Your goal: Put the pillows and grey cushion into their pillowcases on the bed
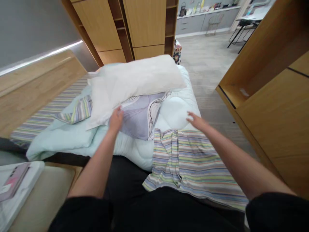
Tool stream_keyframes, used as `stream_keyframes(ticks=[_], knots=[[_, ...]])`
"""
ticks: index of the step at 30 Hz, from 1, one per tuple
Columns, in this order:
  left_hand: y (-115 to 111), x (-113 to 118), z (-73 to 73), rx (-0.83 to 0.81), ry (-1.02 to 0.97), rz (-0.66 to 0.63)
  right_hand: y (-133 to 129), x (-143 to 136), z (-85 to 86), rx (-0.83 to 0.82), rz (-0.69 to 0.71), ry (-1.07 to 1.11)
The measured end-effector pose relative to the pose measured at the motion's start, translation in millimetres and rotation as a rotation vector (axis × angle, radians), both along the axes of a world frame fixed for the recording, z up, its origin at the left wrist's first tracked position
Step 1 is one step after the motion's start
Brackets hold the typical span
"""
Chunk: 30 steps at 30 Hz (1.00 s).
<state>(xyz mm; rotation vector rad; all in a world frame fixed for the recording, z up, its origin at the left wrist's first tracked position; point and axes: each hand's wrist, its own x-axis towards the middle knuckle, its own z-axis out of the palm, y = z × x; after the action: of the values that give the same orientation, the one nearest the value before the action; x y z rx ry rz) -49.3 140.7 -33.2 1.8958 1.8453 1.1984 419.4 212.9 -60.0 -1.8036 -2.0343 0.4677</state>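
A long white pillow lies across the far part of the bed. Below it is a lavender fabric item with a patterned trim, spread on a pale mint quilt. My left hand is at the pillow's near edge beside the lavender fabric; its fingers look bent, and whether they grip anything is unclear. Over the right part of the quilt, near a round pale cushion-like shape, my right hand has its fingers apart and holds nothing. Striped cloth lies in front of it.
Wooden cabinets stand behind the bed, and another wooden cabinet is at the right. A white tray table with a pinkish box is at the lower left. Striped bedding runs along the left.
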Motion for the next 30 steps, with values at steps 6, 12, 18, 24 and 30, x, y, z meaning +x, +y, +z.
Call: stream_keyframes(ticks=[6,12,18,24,30], knots=[[-130.6,51.4,-192.3,-0.381,-0.26,-0.008,-109.6,34.9,-177.6,-0.061,0.115,-0.06],[-93.0,62.2,-197.9,-0.793,-0.649,-0.14,-80.4,34.7,-192.9,-0.019,0.053,-0.134],[-80.5,151.9,-205.8,-0.809,-0.82,-0.238,-88.3,35.3,-187.3,-0.029,0.002,-0.21],[-68.0,143.2,-213.1,-0.684,-0.958,-0.109,-71.6,95.6,-174.5,-0.188,-0.025,-0.311],[1.8,73.0,-193.2,-0.43,-0.914,0.063,-40.1,115.4,-155.5,-0.276,0.039,-0.268]])
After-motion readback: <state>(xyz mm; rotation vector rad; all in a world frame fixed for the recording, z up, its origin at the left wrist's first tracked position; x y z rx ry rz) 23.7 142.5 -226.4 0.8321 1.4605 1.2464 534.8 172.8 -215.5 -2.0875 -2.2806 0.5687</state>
